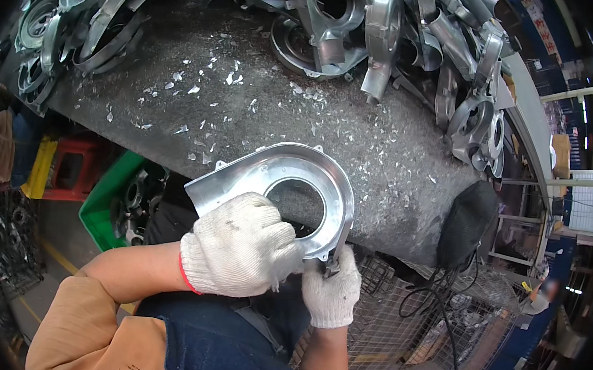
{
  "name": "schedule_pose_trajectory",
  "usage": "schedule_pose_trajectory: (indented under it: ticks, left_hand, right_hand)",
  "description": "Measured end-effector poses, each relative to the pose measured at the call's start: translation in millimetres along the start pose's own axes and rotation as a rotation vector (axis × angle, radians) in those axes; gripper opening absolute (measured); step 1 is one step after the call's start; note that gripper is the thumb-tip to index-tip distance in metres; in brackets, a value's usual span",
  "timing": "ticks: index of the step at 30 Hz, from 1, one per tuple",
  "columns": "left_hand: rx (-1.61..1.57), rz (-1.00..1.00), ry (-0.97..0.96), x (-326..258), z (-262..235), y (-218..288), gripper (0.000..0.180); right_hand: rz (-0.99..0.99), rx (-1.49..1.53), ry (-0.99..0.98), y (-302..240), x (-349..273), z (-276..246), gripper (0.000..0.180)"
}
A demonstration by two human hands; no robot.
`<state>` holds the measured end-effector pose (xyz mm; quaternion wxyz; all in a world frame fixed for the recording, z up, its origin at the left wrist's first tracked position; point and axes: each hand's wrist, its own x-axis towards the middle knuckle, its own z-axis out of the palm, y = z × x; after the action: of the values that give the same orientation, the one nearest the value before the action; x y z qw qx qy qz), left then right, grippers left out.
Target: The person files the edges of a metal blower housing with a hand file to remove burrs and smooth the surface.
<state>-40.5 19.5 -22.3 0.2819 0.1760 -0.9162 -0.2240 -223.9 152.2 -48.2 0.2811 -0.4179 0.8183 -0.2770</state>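
Note:
A silvery cast-metal blower housing (241,174), snail-shaped with a round opening, is tilted over the near edge of the workbench. My left hand (238,243), in a white knit glove with a red cuff, grips its near left side, fingers curled at the opening's rim. My right hand (331,294), gloved too, is closed just under the housing's near right edge. A small dark metal piece shows at its fingertips; whether it is a tool cannot be made out. The right palm and most of its fingers are hidden.
Metal flakes litter the dark workbench (176,114). Similar housings (329,19) are heaped along its far side and at the left. A green crate (96,217) with metal parts stands lower left, a red stool (76,169) beside it. A black bag-like object (468,221) and wire cage (403,335) are right.

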Motion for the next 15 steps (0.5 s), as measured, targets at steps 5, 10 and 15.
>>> schedule_pose_trajectory:
  ticks: [5, 10, 15]
  left_hand:
    - [0.056, -0.089, 0.051, 4, 15, 11, 0.026]
    - [0.082, -0.163, 0.018, 14, 11, 14, 0.023]
    - [0.094, -0.163, 0.011, 13, 15, 13, 0.021]
  right_hand:
    - [-0.017, -0.046, 0.072, -5, -5, 2, 0.026]
    - [-0.044, -0.211, 0.193, -8, -2, 16, 0.019]
    - [-0.085, -0.267, 0.277, 2, 0, 20, 0.022]
